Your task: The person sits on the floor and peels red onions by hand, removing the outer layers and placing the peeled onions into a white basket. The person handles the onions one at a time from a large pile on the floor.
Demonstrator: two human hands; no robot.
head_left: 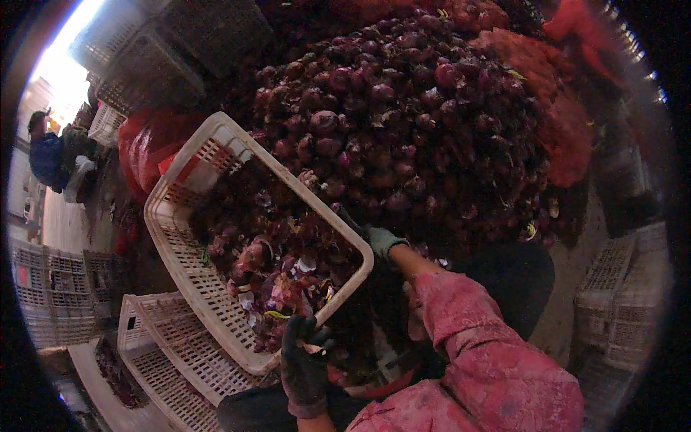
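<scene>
A white plastic crate (182,270) stands tilted before me, partly filled with red onions and loose papery skins (283,289). My left hand (305,364), in a dark glove, is at its near rim and covers part of it; a pale scrap of skin (312,349) shows by the thumb. Whether the fingers grip the rim cannot be made out. Just outside the crate's right corner is my right hand (384,241) in a grey-green glove. A dark slim object (347,216) extends from its fingers, too dim to name. Beyond lies a large heap of red onions (378,108).
Red mesh sacks (540,92) flank the heap, with another red sack (137,146) left of it. Empty-looking white crates (173,345) lie below the filled one. More crates are stacked at the left (54,281), upper left and right. A person (47,154) is at the far left.
</scene>
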